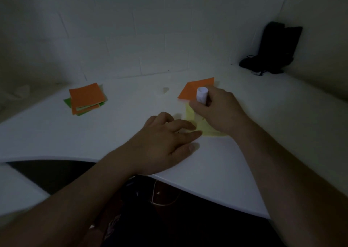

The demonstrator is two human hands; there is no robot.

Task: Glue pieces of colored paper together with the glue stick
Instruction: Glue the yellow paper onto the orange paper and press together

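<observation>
The left hand [165, 133] lies nearest, fingers spread and fairly straight, their tips on the near-left edge of a yellow paper [203, 126] on the white table [216, 171]. Just beyond, the right hand [216, 111] grips the white glue stick [201, 94] upright over that sheet — its lower end hidden in the fist, most of the yellow covered. An orange paper [194, 88] lies behind the fist, partly hidden; a stack of orange and green papers [86, 99] sits well left of both hands — all dim.
</observation>
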